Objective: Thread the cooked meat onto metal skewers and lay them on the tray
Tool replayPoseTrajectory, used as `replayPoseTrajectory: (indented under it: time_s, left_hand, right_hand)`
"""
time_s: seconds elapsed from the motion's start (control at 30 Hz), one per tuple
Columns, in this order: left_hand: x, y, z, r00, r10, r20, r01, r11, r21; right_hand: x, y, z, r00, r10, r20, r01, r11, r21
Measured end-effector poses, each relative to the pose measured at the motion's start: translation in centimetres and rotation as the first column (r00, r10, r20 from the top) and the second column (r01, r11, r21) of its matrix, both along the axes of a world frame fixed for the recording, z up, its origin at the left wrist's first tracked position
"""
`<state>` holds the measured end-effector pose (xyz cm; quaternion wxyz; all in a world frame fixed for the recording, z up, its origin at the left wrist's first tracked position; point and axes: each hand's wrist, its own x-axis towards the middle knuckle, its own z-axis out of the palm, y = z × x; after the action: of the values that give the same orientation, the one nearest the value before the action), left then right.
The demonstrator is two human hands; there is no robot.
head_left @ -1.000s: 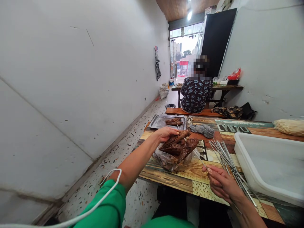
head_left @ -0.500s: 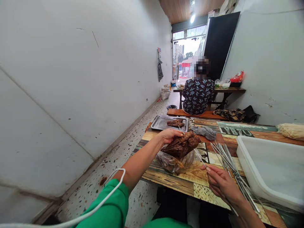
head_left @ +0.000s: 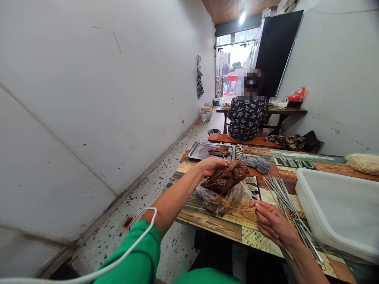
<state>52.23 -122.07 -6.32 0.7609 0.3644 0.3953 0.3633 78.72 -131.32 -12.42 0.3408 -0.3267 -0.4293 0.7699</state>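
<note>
My left hand (head_left: 213, 165) is closed on a piece of dark brown, glossy meat (head_left: 229, 169), its exact cut unclear. More such meat lies beneath in a clear plastic bag (head_left: 217, 201) on the table. A thin metal skewer (head_left: 248, 190) is pinched in my right hand (head_left: 274, 221), its far part running up to the meat. How deep it goes in is hidden. Near my left fingertips a thin pale tip sticks up. Beside my right hand lies a loose bundle of metal skewers (head_left: 288, 205).
A metal tray (head_left: 197, 150) with browned meat (head_left: 219, 151) stands at the table's far left. Next to it lies a grey cloth (head_left: 256, 163). A white plastic tub (head_left: 334, 232) occupies the right. Beyond, a person (head_left: 248, 118) sits on a bench (head_left: 217, 138), facing away.
The view has tilted slightly. The meat in my left hand has turned a little, while both hands keep nearly the same places and grips.
</note>
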Motion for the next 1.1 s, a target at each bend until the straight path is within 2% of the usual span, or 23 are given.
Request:
replayPoseTrajectory:
  time_s: [0.17, 0.33, 0.53, 0.8, 1.1]
  left_hand:
    - [0.9, -0.1, -0.2, 0.994, 0.094, -0.061, -0.085, 0.988, 0.128]
    - [1.4, 0.1, -0.4, 0.985, 0.127, -0.118, -0.105, 0.979, 0.172]
    - [1.6, 0.0, -0.6, 0.972, 0.17, -0.161, -0.14, 0.973, 0.183]
    - [0.9, -0.1, -0.4, 0.97, 0.217, -0.112, -0.198, 0.967, 0.157]
    - [0.6, -0.8, 0.4, 0.996, 0.079, -0.043, -0.071, 0.984, 0.164]
  right_hand:
    - [0.0, -0.1, 0.6, 0.999, -0.034, 0.028, 0.034, 0.999, 0.018]
    - [0.3, -0.2, 0.5, 0.999, -0.032, 0.032, 0.032, 0.999, 0.024]
    - [0.4, -0.2, 0.3, 0.998, -0.025, 0.061, 0.024, 0.999, 0.028]
    - [1.7, -0.8, -0.5, 0.997, -0.039, 0.07, 0.039, 0.999, -0.001]
    - [2.0, -0.9, -0.5, 1.0, -0.009, 0.022, 0.01, 0.999, -0.038]
